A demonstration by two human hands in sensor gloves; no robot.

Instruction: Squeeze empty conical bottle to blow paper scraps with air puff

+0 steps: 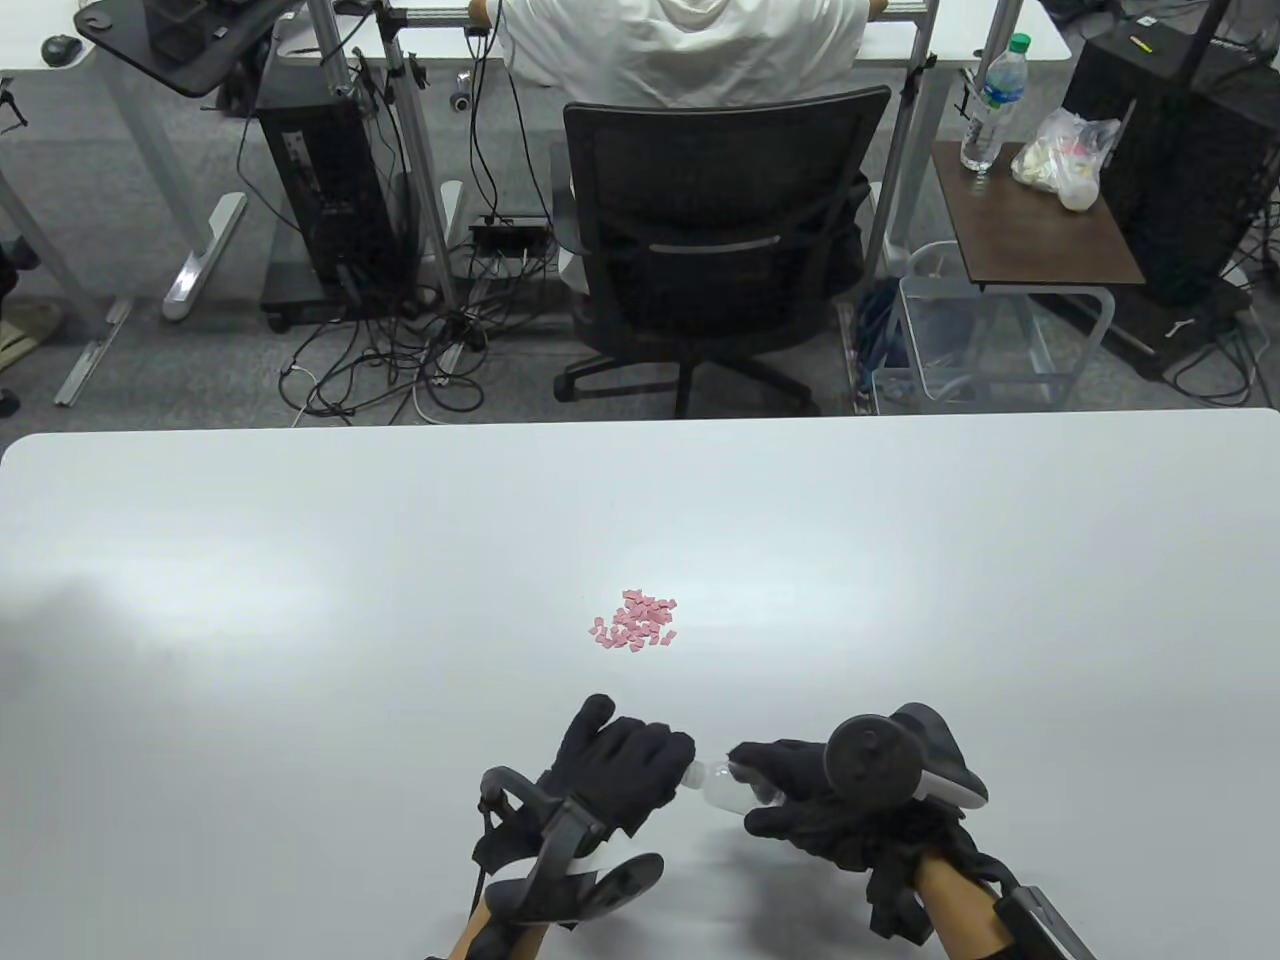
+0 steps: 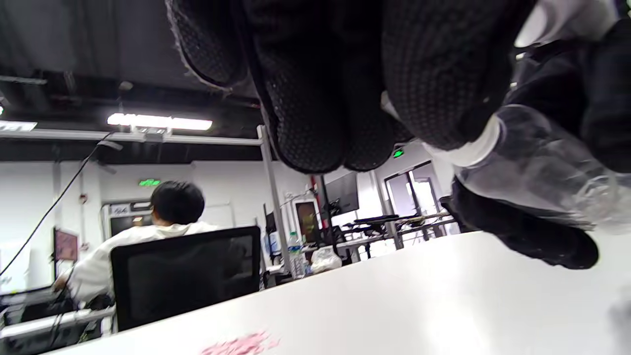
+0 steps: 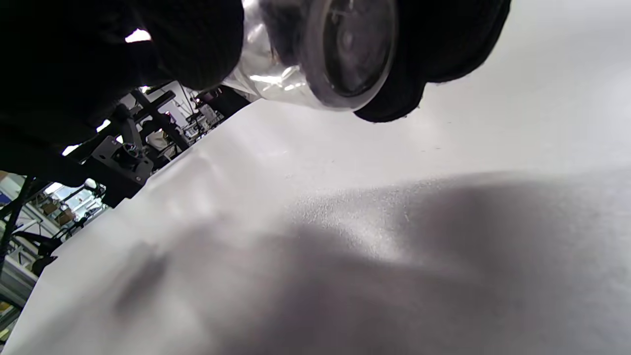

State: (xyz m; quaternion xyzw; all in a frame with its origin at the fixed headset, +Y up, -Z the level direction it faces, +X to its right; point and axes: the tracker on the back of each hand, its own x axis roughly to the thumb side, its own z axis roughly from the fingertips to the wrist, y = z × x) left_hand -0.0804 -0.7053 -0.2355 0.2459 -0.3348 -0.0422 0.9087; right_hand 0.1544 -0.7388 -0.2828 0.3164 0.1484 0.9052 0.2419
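Observation:
A small clear conical bottle point(image 1: 722, 786) lies sideways just above the table, held between both hands near the front edge. My right hand point(image 1: 775, 792) grips its body; the right wrist view shows its round base point(image 3: 352, 49) between my fingers. My left hand point(image 1: 672, 762) is curled over the bottle's narrow end, and its fingers point(image 2: 434, 74) cover the white cap point(image 2: 468, 148) in the left wrist view. A small pile of pink paper scraps point(image 1: 637, 622) lies on the white table point(image 1: 300, 600), beyond the hands. The scraps also show in the left wrist view point(image 2: 241, 343).
Beyond the table's far edge a person sits in a black office chair point(image 1: 715, 230) with their back to me. A side table point(image 1: 1030, 220) with a water bottle and a bag stands at the back right.

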